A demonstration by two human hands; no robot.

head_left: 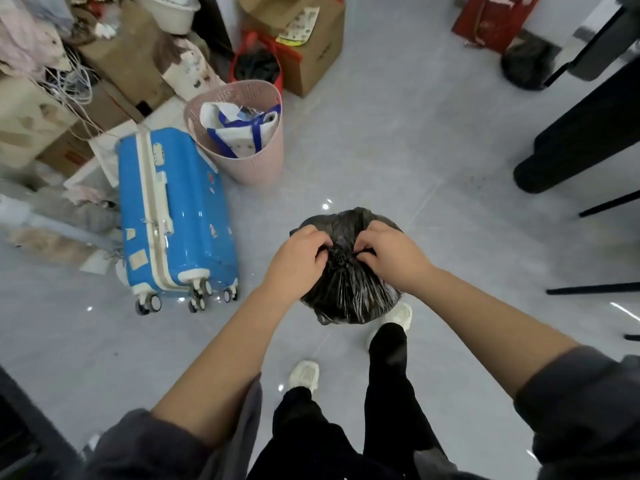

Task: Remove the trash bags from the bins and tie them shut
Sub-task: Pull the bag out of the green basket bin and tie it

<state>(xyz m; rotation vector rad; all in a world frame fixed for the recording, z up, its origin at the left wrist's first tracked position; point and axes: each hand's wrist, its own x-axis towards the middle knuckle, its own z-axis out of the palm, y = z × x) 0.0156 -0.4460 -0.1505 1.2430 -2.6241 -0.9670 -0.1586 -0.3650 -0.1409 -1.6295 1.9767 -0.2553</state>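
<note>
A full black trash bag [349, 292] stands on the grey floor just ahead of my feet. Its top is gathered into a bunched neck between my hands. My left hand [298, 259] pinches the gathered plastic from the left. From the right, my right hand [391, 252] grips the same bunch, fingers curled on a strand of it. The neck itself is mostly hidden by my fingers. A pink perforated bin [239, 133] stands farther off to the upper left, holding a white and blue bag [239, 129].
A blue suitcase [173, 216] lies on the floor to the left. Cardboard boxes [311, 46] and clutter fill the far left and back. Another black bag [526, 64] sits at the back right. Dark furniture legs [581, 147] stand on the right.
</note>
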